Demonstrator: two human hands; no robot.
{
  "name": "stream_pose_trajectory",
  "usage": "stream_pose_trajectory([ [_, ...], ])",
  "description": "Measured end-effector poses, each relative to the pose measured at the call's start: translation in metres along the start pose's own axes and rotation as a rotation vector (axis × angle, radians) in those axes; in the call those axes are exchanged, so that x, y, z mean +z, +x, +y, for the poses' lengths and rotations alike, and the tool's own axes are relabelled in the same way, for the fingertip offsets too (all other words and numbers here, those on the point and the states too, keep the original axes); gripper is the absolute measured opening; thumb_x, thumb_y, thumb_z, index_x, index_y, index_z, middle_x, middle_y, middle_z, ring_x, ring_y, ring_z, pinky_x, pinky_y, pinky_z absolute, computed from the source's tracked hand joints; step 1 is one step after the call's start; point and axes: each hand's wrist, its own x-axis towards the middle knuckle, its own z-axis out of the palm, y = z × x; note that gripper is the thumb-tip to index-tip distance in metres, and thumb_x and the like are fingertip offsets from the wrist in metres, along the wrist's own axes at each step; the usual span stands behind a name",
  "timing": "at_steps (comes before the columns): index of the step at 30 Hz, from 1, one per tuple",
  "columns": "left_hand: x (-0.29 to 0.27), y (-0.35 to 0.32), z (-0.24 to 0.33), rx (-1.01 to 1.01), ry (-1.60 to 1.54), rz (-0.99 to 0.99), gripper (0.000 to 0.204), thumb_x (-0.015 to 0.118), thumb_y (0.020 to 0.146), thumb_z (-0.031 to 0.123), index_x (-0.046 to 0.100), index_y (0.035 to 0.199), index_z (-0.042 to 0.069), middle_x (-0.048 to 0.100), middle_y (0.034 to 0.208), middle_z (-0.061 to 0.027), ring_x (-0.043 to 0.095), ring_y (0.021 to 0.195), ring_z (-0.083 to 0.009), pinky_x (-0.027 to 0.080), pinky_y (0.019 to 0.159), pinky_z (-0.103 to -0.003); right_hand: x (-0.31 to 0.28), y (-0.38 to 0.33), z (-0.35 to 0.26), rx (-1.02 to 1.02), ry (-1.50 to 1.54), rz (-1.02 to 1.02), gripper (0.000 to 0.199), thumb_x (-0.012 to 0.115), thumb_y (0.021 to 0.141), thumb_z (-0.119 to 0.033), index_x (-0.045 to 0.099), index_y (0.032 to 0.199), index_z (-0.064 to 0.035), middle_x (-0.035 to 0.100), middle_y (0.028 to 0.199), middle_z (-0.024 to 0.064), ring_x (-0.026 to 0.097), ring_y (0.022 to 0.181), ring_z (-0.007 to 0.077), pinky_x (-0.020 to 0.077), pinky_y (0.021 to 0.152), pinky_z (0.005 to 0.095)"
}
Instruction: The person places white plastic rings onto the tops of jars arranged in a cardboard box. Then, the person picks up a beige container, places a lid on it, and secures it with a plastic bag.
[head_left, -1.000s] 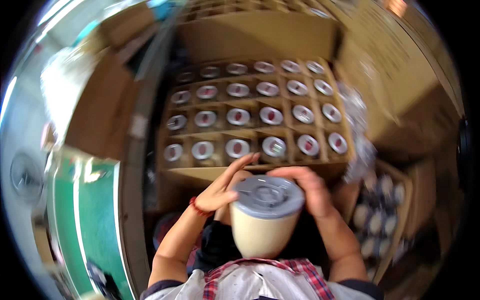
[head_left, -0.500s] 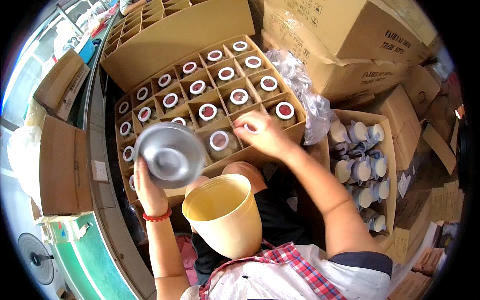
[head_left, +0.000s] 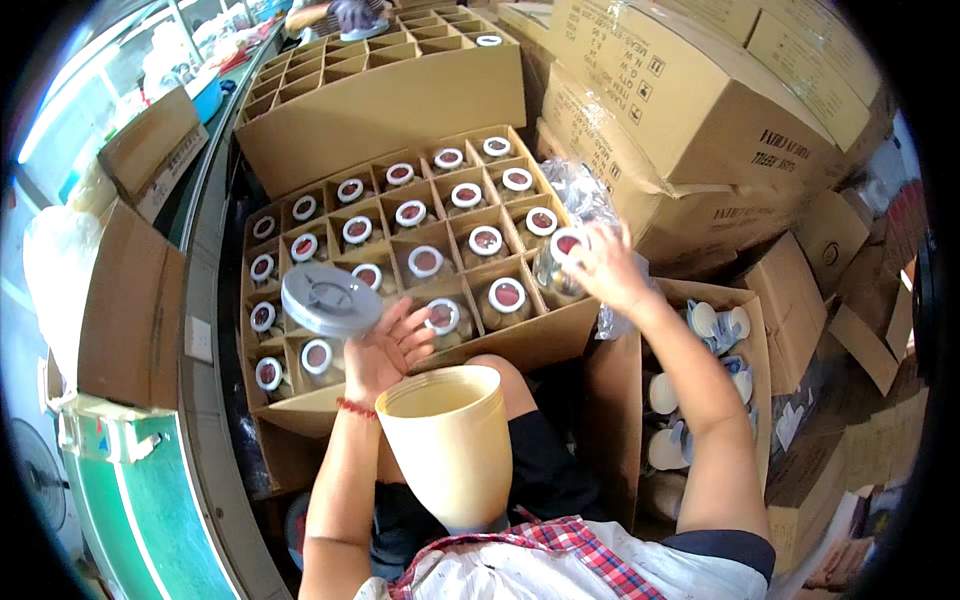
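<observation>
My right hand (head_left: 608, 270) closes its fingers round the top of a glass jar (head_left: 556, 282) with a white-rimmed, dark red-centred lid, at the near right corner of a divided carton (head_left: 420, 372). My left hand (head_left: 390, 345) lies palm up with fingers spread, a red beaded bracelet on its wrist. Against its thumb side is a round grey bowl-like piece (head_left: 332, 300), over the jars; whether the hidden thumb supports it, I cannot tell. Similar jars (head_left: 507, 296) stand upright in the carton's compartments. A cream plastic pot (head_left: 448, 440) rests in my lap, mouth upward.
Behind is a second divided carton (head_left: 390, 110); a gloved hand of another person (head_left: 355, 14) shows beyond it. Large cardboard boxes (head_left: 680, 110) stack up at the right. An open box of pale-lidded jugs (head_left: 668, 448) stands by my right arm, a green-topped table (head_left: 130, 520) at the left.
My right hand has moved right, from a middle near-row compartment to the corner jar. My left hand has opened and turned palm up; the grey piece has tipped over. The view has shifted.
</observation>
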Motion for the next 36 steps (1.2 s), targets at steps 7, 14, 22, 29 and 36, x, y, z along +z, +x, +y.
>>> stream_pose_trajectory([
  [7,0.01,0.013,0.012,-0.047,0.176,-0.271,0.076,0.034,0.093,0.058,0.008,0.148,0.012,0.037,0.138,-0.0258,0.057,0.108,-0.0387,0.05,0.09,-0.048,-0.13,0.059,-0.108,-0.545,-0.155,0.238,0.014,0.063,0.081,-0.021,0.064,0.087,-0.0082,0.054,0.117,0.0138,0.043,0.121,0.0288,0.0241,0.109,0.0567],
  [14,0.012,0.03,0.013,-0.026,-0.197,-0.281,0.063,0.033,0.095,0.053,0.045,0.13,0.002,0.051,0.13,-0.0183,0.051,0.118,-0.0326,0.042,0.101,-0.046,-0.073,0.053,-0.168,-0.938,-0.105,0.348,0.015,0.056,0.079,-0.017,0.066,0.089,-0.0112,0.06,0.11,0.0063,0.048,0.12,0.0226,0.0293,0.107,0.0546],
  [22,-0.005,0.002,0.025,0.118,-0.1,-0.213,0.059,0.027,0.096,0.046,0.039,0.136,0.005,0.046,0.135,-0.0161,0.047,0.121,-0.0307,0.036,0.103,-0.048,-0.045,0.087,-0.167,-0.026,1.006,-0.179,0.073,0.063,0.086,-0.041,0.033,0.137,0.0014,0.039,0.14,0.0214,0.045,0.126,0.0323,0.0379,0.103,0.0413],
  [29,0.01,-0.002,0.015,0.234,0.256,-0.052,0.068,0.038,0.096,0.051,0.023,0.146,0.006,0.042,0.14,-0.01,0.045,0.125,-0.0206,0.037,0.105,-0.037,0.027,0.104,-0.139,0.266,1.484,-0.802,0.074,0.063,0.084,-0.052,0.037,0.138,-0.0085,0.055,0.109,0.0027,0.053,0.098,0.0119,0.0462,0.077,0.0298],
  [36,-0.04,-0.021,0.016,0.353,0.291,0.123,0.06,0.036,0.097,0.044,0.028,0.142,0.005,0.046,0.136,-0.014,0.053,0.117,-0.0285,0.049,0.091,-0.044,-0.003,0.085,-0.155,0.117,1.329,-0.96,0.075,0.073,0.076,-0.035,0.041,0.137,-0.0057,0.051,0.124,0.0094,0.049,0.111,0.018,0.0406,0.096,0.0307],
])
